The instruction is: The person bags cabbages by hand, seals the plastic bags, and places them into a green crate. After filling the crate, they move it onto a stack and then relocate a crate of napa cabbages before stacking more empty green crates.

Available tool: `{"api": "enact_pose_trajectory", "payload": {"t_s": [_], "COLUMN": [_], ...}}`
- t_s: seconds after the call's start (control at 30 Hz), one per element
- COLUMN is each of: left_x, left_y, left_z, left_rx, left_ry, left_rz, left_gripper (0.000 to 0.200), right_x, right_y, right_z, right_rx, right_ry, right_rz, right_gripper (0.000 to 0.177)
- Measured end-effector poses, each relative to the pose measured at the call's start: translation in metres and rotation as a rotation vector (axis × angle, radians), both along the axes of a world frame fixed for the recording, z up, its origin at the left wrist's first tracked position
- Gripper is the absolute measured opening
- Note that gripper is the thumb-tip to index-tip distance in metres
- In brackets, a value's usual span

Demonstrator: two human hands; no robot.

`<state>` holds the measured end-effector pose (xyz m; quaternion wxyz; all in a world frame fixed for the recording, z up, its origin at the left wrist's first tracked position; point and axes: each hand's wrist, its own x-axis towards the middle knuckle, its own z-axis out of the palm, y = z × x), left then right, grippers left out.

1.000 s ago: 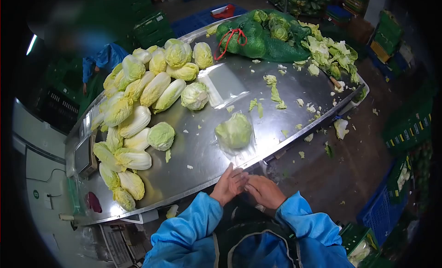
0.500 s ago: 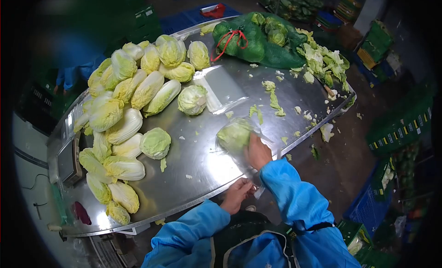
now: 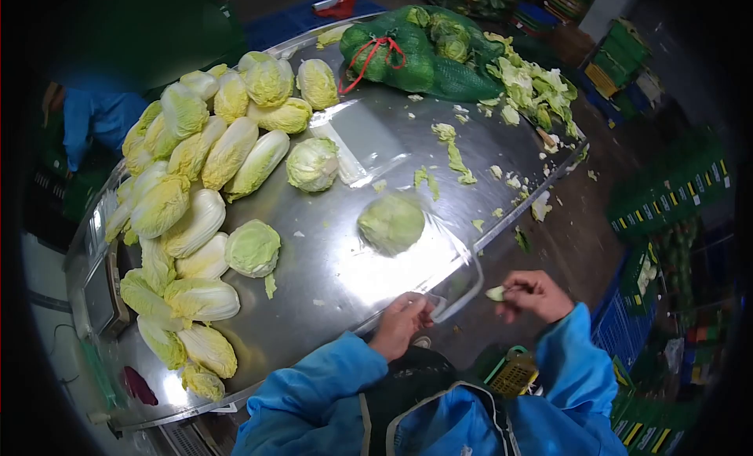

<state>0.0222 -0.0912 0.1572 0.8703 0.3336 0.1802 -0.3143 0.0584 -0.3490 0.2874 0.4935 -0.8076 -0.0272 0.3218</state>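
A round green cabbage sits inside a clear plastic bag on the metal table, the bag's mouth hanging past the near edge. My left hand is closed on the film at the bag's mouth. Out beyond the table edge, my right hand pinches a small pale scrap of cabbage leaf, apart from the bag. Two more round cabbages, one to the left and another farther back, rest uncovered on the table.
Many napa cabbages are heaped along the table's left side. A stack of clear bags lies mid-table. A green net sack and loose leaves occupy the far end. Another person's blue sleeve shows at left.
My right hand has come off the bagged cabbage and moved right, past the table edge, with a leaf scrap in its fingers. My left hand stays at the bag's mouth.
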Motion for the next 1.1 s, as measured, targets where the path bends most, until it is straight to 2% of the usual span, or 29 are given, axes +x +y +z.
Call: {"api": "enact_pose_trajectory", "payload": {"t_s": [0.03, 0.07, 0.13, 0.2, 0.27, 0.33, 0.37, 0.43, 0.47, 0.53, 0.6, 0.63, 0.7, 0.87, 0.93, 1.0, 1.1], "left_x": [-0.001, -0.001, 0.004, 0.0, 0.0, 0.0, 0.0, 0.001, 0.003, 0.01, 0.025, 0.032, 0.046, 0.051, 0.045, 0.035, 0.025], "left_y": [0.003, 0.007, 0.013, 0.017, 0.016, 0.017, 0.019, 0.026, 0.03, 0.039, 0.048, 0.047, 0.041, 0.027, 0.029, 0.042, 0.064], "left_z": [-0.001, -0.002, 0.0, -0.003, 0.01, 0.026, 0.034, 0.036, 0.031, 0.022, 0.019, 0.024, 0.036, 0.009, 0.019, 0.03, 0.024], "left_rx": [0.012, -0.018, -0.024, -0.031, 0.015, 0.059, 0.065, 0.069, 0.067, 0.053, 0.017, 0.013, 0.043, -0.057, -0.09, -0.125, -0.183], "left_ry": [0.025, 0.013, -0.002, -0.016, -0.014, -0.001, 0.009, 0.023, 0.064, 0.107, 0.088, 0.087, 0.185, 0.077, 0.123, 0.178, 0.238], "left_rz": [0.024, 0.053, 0.066, 0.078, 0.071, 0.076, 0.052, 0.04, 0.059, 0.095, -0.044, -0.032, -0.148, -0.132, -0.012, -0.02, -0.061], "left_gripper": [0.01, 0.011, 0.011, 0.012, 0.014, 0.016, 0.02, 0.025, 0.032, 0.038, 0.047, 0.047, 0.051, 0.037, 0.023, 0.02, 0.016], "right_x": [-0.007, -0.015, -0.011, 0.007, 0.036, 0.057, 0.067, 0.084, 0.09, 0.094, 0.096, 0.096, 0.098, 0.095, 0.098, 0.106, 0.109], "right_y": [-0.03, -0.037, -0.035, 0.006, 0.047, 0.091, 0.098, 0.11, 0.109, 0.109, 0.111, 0.113, 0.114, 0.111, 0.103, 0.088, 0.081], "right_z": [-0.016, -0.023, -0.016, 0.0, 0.002, 0.016, 0.018, 0.018, 0.011, 0.011, 0.011, 0.01, 0.009, 0.009, 0.007, 0.004, 0.003], "right_rx": [-0.112, -0.114, -0.51, -0.165, -0.096, -0.264, -0.253, -0.523, -0.536, -0.536, -0.526, -0.524, -0.541, -0.588, -0.591, -0.621, -0.701], "right_ry": [0.038, 0.042, -0.367, -0.458, -0.577, -0.847, -0.846, -0.783, -0.883, -0.853, -0.846, -0.85, -0.857, -0.851, -0.85, -0.872, -0.809], "right_rz": [-0.034, -0.045, -0.144, -0.243, -0.2, -0.132, -0.124, 0.009, 0.002, 0.017, 0.009, 0.022, 0.039, -0.001, -0.04, -0.142, -0.092], "right_gripper": [0.028, 0.028, 0.036, 0.043, 0.049, 0.041, 0.041, 0.026, 0.015, 0.015, 0.015, 0.015, 0.014, 0.014, 0.013, 0.013, 0.013]}}
